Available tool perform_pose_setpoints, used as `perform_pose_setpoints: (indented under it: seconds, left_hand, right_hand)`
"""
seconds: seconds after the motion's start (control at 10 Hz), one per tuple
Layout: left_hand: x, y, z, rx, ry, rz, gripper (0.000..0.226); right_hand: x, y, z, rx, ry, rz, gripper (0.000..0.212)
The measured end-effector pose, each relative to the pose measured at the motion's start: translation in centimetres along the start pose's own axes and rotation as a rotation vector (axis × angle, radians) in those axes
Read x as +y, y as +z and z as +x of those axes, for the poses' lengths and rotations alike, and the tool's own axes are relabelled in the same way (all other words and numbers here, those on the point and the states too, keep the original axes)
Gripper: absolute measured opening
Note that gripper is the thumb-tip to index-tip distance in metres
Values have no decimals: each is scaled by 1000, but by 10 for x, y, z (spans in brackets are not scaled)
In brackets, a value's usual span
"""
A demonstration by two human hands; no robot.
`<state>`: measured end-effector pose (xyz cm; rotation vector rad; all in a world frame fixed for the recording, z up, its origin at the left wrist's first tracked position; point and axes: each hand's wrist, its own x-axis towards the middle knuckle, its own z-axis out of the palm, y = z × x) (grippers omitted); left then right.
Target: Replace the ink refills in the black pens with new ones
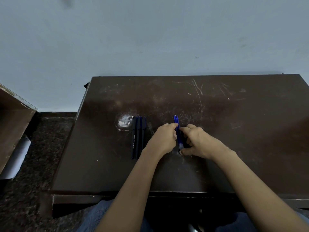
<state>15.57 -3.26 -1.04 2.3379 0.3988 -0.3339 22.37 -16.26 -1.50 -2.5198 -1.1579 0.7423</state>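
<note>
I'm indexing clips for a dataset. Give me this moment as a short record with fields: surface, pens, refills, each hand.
surface: dark, scratched table
black pens: lie side by side on the table, left of both hands, untouched
blue refills: a bundle on the table between the hands, tips pointing away
left hand: fingers curled against the bundle's left side
right hand: pinches the bundle from the right, thumb at its near end
</note>
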Motion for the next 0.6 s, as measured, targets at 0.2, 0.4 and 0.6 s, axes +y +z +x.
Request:
perform_pose_setpoints:
  seconds: [0.2,0.4,0.6]
  left_hand:
    - [-1,1,2,-8,-3,-6,50]
    - [-2,0,1,-5,16,-10,49]
    - [-9,1,4,43,30,-41,54]
  right_hand:
    - [0,0,0,-11,5,8,73]
    - [0,-2,1,-22,26,11,76]
    - [0,0,0,-25,43,53,78]
